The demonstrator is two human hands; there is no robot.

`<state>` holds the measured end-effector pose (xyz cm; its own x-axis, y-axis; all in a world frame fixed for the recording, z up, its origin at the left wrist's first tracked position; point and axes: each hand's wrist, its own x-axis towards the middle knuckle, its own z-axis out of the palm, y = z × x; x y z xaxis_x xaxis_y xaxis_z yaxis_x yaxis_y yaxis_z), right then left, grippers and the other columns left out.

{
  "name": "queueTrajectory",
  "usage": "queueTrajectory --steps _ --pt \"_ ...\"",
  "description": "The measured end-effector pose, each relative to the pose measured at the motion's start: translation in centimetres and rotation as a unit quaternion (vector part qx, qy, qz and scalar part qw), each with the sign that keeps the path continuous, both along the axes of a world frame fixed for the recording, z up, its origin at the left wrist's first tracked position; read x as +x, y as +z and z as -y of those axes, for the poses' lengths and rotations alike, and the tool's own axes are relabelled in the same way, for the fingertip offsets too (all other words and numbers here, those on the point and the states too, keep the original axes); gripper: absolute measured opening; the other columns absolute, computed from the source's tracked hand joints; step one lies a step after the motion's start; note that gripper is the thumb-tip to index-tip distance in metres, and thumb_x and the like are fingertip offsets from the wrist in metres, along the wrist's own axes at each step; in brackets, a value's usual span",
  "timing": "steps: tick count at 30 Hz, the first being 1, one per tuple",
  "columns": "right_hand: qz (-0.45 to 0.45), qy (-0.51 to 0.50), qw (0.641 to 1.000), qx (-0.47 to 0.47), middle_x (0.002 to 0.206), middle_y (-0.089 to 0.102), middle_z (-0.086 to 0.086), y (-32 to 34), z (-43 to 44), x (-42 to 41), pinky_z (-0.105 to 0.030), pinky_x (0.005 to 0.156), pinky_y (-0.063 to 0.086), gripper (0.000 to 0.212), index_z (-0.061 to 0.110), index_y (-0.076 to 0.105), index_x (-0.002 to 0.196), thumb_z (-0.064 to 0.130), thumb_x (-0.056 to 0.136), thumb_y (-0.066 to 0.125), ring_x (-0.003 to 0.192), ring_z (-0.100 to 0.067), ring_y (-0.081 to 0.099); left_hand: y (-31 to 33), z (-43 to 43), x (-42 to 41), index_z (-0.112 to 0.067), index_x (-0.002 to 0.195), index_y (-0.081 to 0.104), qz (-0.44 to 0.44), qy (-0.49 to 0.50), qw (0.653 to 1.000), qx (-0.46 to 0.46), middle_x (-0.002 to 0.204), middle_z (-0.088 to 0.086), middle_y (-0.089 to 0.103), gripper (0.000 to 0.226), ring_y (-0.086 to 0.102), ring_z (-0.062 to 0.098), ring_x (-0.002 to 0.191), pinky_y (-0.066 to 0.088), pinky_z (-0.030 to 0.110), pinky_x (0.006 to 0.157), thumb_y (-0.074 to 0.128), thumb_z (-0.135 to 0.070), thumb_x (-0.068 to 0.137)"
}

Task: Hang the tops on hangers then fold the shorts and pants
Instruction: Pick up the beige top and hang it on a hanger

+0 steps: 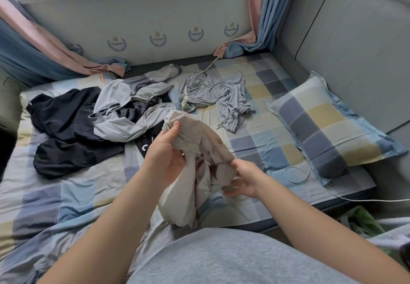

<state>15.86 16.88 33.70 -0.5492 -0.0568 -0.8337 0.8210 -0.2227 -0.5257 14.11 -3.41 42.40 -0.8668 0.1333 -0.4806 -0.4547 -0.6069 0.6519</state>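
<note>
I have a crumpled beige garment [177, 203] up off the bed [73, 197], held in both hands just in front of my body. My left hand [168, 157] grips the upper, bunched part: the thumb presses on the gathered cloth at the top and the fingers are curled in behind it. My right hand [244, 179] is lower and to the right, its fingers curled round a fold of the same garment, with the cloth stretched loosely between the hands and the rest hanging down toward my lap. I cannot tell from here whether it is a top or shorts. The other clothes lie on the checked sheet beyond my hands. A pair of light grey pants [213, 92] with drawstrings is spread untidily near the middle of the bed. To their left a grey zip-up top [124, 110] lies partly over a black garment [66, 132], and the two overlap in one heap. A checked pillow [328, 132] sits at the right side against the padded wall, and a thin white cable [297, 182] loops on the sheet just beside its near corner. Pink and blue curtains [44, 46] hang down onto the far edge of the bed.
</note>
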Motion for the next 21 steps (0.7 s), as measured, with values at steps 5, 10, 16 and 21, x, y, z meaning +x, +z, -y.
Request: queueTrajectory --steps 5,10,16,21 --pt "-0.037 -0.18 0.979 -0.091 0.11 0.059 -0.02 0.6 -2.6 -0.9 -0.068 0.081 0.046 0.032 0.005 0.059 0.114 0.021 0.107 0.032 0.098 -0.041 0.06 -3.1 1.2 -0.6 -0.023 0.115 0.062 0.061 0.055 0.993 -0.087 0.119 0.006 0.067 0.019 0.061 0.026 0.112 0.047 0.044 0.097 0.051 -0.014 0.102" --pt "-0.135 -0.218 0.966 0.027 0.115 0.059 -0.015 1.9 -3.6 -2.3 -0.054 0.07 0.054 0.023 0.016 0.053 0.112 0.027 0.11 0.033 0.096 -0.032 0.06 -6.8 1.8 0.1 -0.021 0.104 0.063 0.168 0.043 0.97 -0.171 0.118 0.006 0.066 0.011 0.062 0.022 0.101 0.051 0.036 0.079 0.06 -0.012 0.097" --pt "-0.219 -0.146 0.944 0.197 0.081 0.057 -0.006 4.0 -4.0 -3.4 -0.032 0.056 0.047 0.025 0.02 0.052 0.086 0.036 0.105 0.046 0.07 -0.02 0.053 -8.3 2.1 0.7 -0.007 0.116 0.062 0.214 0.042 0.966 -0.14 0.107 0.012 0.069 0.018 0.067 0.027 0.095 0.056 0.042 0.077 0.056 -0.005 0.099" --pt "-0.254 -0.122 0.942 0.181 0.074 0.06 -0.004 6.5 -4.2 -4.6 -0.036 0.066 0.046 0.024 0.019 0.054 0.08 0.03 0.101 0.056 0.07 -0.02 0.055 -6.9 2.0 0.9 -0.01 0.11 0.071 0.124 -0.128 0.967 -0.179 0.102 0.012 0.076 0.054 0.075 0.027 0.081 0.06 0.036 0.062 0.073 -0.056 0.082"
